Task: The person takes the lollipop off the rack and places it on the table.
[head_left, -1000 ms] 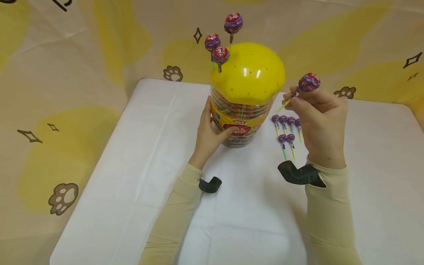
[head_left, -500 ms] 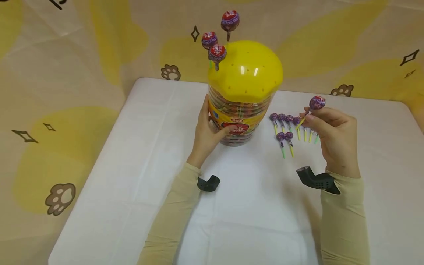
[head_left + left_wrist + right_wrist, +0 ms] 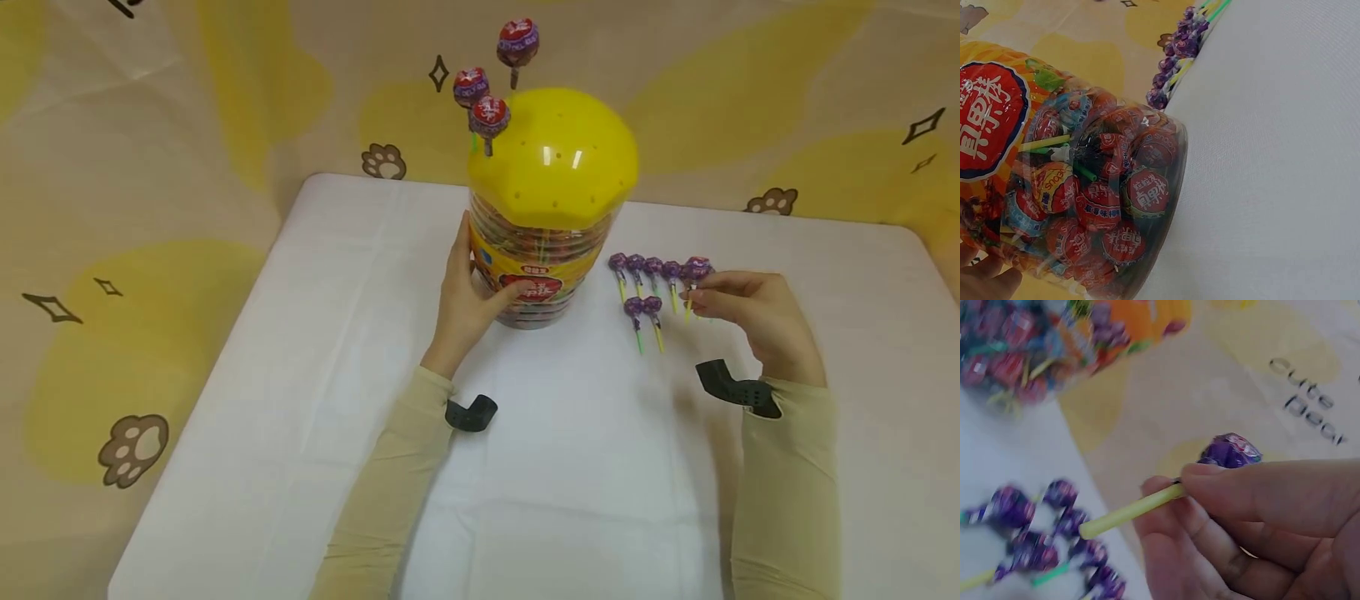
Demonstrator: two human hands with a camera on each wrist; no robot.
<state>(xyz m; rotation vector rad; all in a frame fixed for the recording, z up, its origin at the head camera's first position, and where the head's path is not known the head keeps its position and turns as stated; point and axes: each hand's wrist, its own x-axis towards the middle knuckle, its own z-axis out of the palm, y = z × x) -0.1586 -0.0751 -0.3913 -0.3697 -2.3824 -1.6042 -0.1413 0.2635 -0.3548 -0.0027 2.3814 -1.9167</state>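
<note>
My left hand grips the clear candy jar low on its left side, thumb across the red and yellow label. Wrapped lollipops fill the jar, seen close in the left wrist view. Its yellow domed lid has small holes, and three lollipops stand upright at the lid's left side. Between thumb and fingers my right hand pinches a purple-wrapped lollipop by the top of its yellow stick. It overlaps the right end of a row of lollipops in the head view.
Two more lollipops lie in front of the row, right of the jar. All rest on a white table. Behind it hangs a yellow patterned cloth.
My right hand has moved down and to the right with the lollipop, from beside the lid to the row on the table. The left hand keeps its grip on the jar.
</note>
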